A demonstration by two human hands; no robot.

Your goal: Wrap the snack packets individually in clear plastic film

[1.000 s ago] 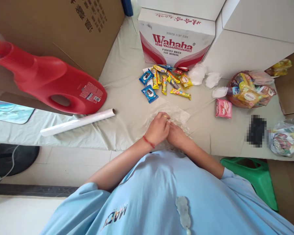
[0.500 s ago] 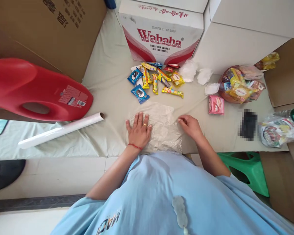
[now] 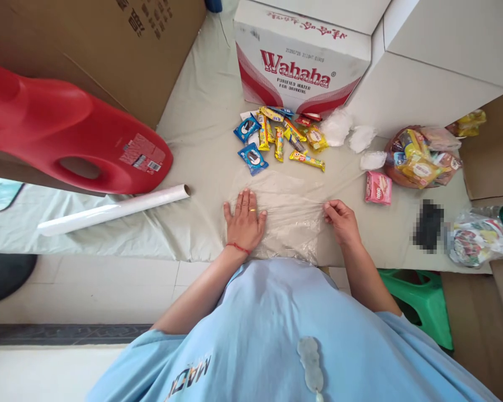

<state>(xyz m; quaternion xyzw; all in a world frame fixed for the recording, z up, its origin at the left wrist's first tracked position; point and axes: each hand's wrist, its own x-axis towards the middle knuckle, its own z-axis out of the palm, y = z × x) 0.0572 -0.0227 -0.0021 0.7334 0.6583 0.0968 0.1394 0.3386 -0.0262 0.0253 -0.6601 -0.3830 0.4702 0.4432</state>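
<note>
A clear plastic sheet (image 3: 291, 215) lies spread on the cloth-covered table (image 3: 201, 162) just in front of me. My left hand (image 3: 245, 220) rests flat on its left part, fingers stretched out, a ring on one finger and a red string at the wrist. My right hand (image 3: 341, 222) is at the sheet's right edge with its fingers curled and pinching the film. Beyond the sheet lies a pile of small snack packets (image 3: 279, 137), blue, yellow and red.
A red jug (image 3: 71, 137) lies on its side at the left beside a white film roll (image 3: 113, 209). A Wahaha carton (image 3: 304, 64) stands behind the snacks. At the right sit a pink packet (image 3: 378, 187), a bowl of snacks (image 3: 421, 156), a snack bag (image 3: 480, 237) and a green stool (image 3: 423, 301).
My hands, joined over the crumpled sheet a second ago, have moved apart. The left now lies flat on it and the right has drawn its edge out to the right, flattening it.
</note>
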